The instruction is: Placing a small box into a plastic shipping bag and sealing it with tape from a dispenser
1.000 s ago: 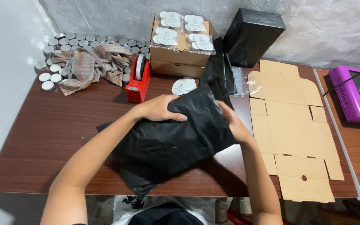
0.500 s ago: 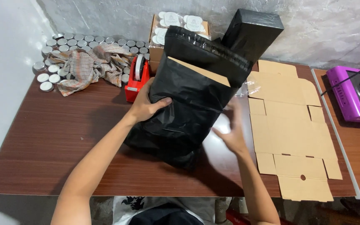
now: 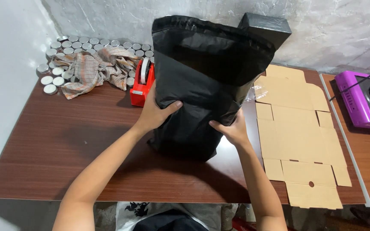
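A dark brown wood-grain desk [image 3: 65,145] stands against a rough whitewashed wall [image 3: 108,21], a pale wall closing in its left edge. At the desk's middle, a person's left hand [image 3: 155,113] and right hand [image 3: 234,130] hold a large black plastic mailing bag [image 3: 202,77] upright, fingers wrapped around its two lower sides, its base resting on the desktop. The bag blocks most of what lies behind it, apparently a black box [image 3: 266,28] at the back edge. Just left of the bag sits a red tape dispenser [image 3: 142,83]; a crumpled checked cloth [image 3: 95,70] and rows of small round silver tins [image 3: 58,47] fill the back left corner. Flat, unfolded brown cardboard box blanks [image 3: 300,137] cover the right edge. A purple appliance [image 3: 360,102] rests on a neighbouring table.
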